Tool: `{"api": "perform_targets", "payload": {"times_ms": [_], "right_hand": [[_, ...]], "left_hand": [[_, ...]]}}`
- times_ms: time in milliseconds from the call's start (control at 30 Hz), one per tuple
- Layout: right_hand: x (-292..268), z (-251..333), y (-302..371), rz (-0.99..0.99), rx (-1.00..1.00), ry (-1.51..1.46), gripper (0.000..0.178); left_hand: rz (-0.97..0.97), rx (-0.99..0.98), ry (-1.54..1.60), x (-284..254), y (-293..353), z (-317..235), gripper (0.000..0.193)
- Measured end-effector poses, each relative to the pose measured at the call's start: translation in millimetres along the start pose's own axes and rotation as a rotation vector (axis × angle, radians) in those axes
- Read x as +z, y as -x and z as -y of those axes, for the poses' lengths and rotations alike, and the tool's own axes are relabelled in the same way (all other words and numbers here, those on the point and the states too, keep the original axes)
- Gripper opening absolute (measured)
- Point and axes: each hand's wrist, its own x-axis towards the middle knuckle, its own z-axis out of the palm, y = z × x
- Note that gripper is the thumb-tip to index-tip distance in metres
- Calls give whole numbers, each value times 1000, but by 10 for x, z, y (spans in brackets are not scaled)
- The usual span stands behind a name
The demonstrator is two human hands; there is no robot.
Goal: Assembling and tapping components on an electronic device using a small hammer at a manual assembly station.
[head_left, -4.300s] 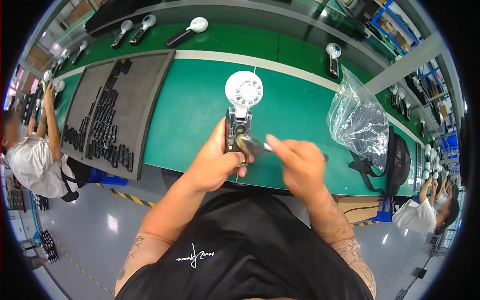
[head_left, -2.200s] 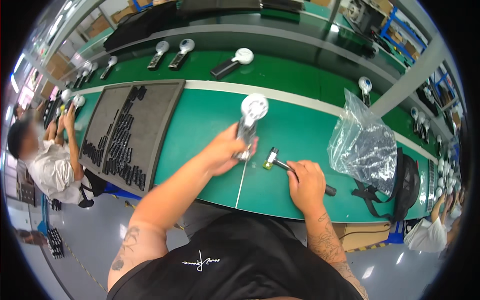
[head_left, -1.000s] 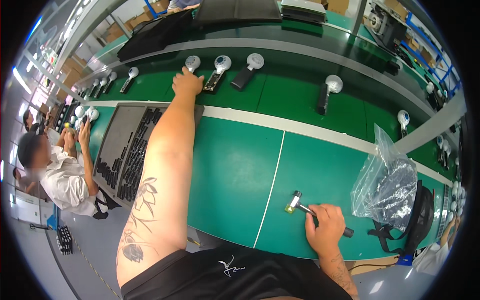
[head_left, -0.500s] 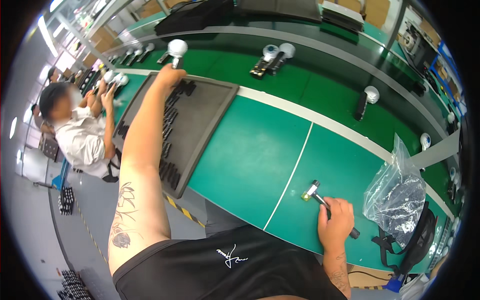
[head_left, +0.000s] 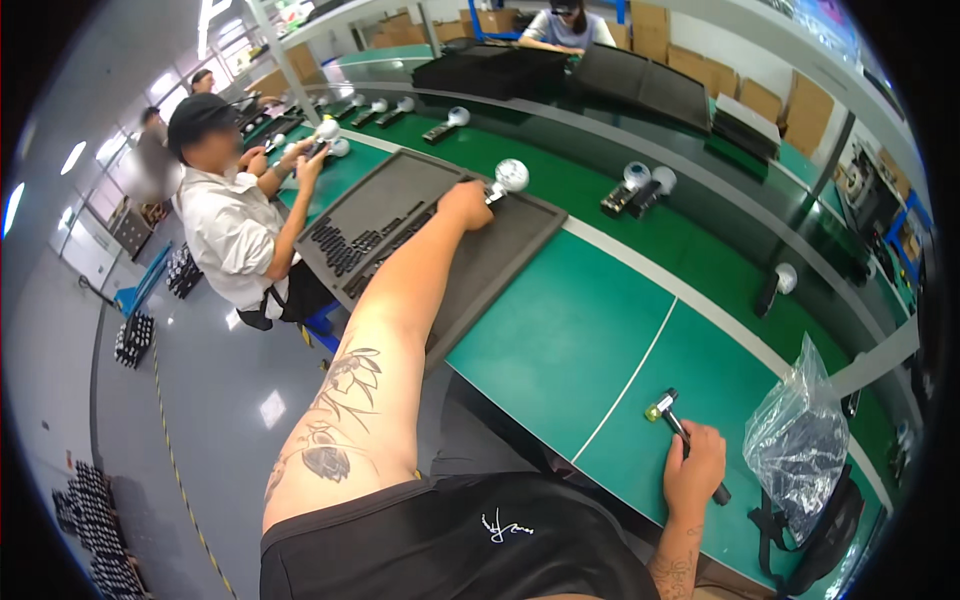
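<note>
My left hand (head_left: 466, 205) is stretched out over the far edge of a dark grey tray (head_left: 515, 262). Its fingers are closed around a handheld device with a white ball-shaped head (head_left: 512, 175), whose lower body is hidden by the hand. Several small black parts (head_left: 345, 250) lie in rows in the tray, partly behind my forearm. At the right, my right hand (head_left: 696, 465) grips the dark handle of a small mallet (head_left: 667, 408). The mallet's head, with a yellowish-green face, points away from me over the green table (head_left: 560, 330).
Beyond the table runs a green conveyor (head_left: 560, 180) carrying ball-headed devices (head_left: 640, 190). A clear plastic bag (head_left: 800, 440) and a black strapped pouch (head_left: 825, 535) lie right of the mallet. A co-worker in a white shirt (head_left: 235, 225) handles a device at the left; another person (head_left: 568, 30) is across.
My view has swung left, so the table and tray sit further right in it. My left hand still holds the ball-headed device, now nearer the tray's right side. The mallet stays in my right hand.
</note>
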Motion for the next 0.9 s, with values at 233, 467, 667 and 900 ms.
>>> {"api": "perform_targets", "payload": {"times_ms": [233,467,667,900], "right_hand": [[48,-22,11,38,-48,16,31],[-83,208,-66,-37,4,-232,37],[-198,582,-402,427,586,-1740,37],[65,663,-98,471,560,-1560,42]], "left_hand": [[-96,130,80,183,107,344,37],[-179,242,248,-101,506,15,33],[-109,1174,447,-355,1668,-1204,28],[-120,1691,473,-439,2785,-1612,27]]}}
